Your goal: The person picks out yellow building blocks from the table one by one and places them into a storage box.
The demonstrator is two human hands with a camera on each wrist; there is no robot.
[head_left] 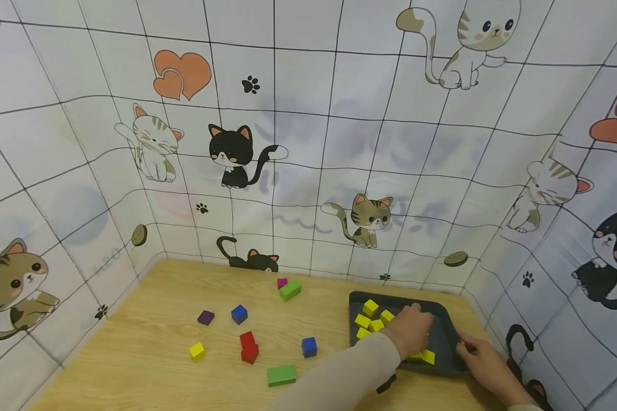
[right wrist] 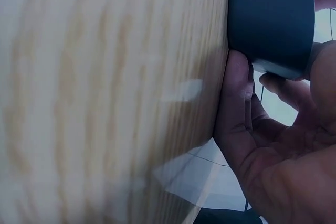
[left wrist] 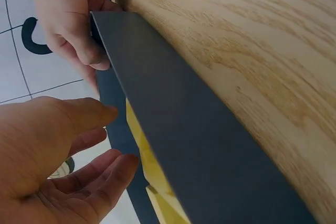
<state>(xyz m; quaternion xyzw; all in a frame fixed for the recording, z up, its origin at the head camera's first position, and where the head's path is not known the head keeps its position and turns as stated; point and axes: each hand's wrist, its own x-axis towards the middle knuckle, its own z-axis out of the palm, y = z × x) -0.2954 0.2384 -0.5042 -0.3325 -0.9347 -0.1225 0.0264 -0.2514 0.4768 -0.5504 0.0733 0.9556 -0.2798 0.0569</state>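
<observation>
A dark grey tray [head_left: 446, 342] rests on the wooden table at the right, with several yellow cubes [head_left: 362, 321] inside it. My left hand [head_left: 412, 330] reaches over the tray among the cubes and hides some of them. In the left wrist view, that hand's thumb and fingers [left wrist: 123, 170] are spread apart just over the tray wall [left wrist: 173, 114], with nothing between them. At the tray's right end, my right hand [head_left: 485, 362] grips the rim. The right wrist view shows its fingers [right wrist: 237, 82] low against the tray's corner, next to the tabletop.
Left of the tray lie red blocks [head_left: 249, 353], blue cubes [head_left: 309, 347] [head_left: 239, 314], green blocks [head_left: 281, 375] [head_left: 290, 290], a purple block [head_left: 205, 317], a magenta block [head_left: 282, 282] and a yellow cube [head_left: 197, 351]. A cat-patterned curtain [head_left: 298, 137] encloses the table [head_left: 149, 319].
</observation>
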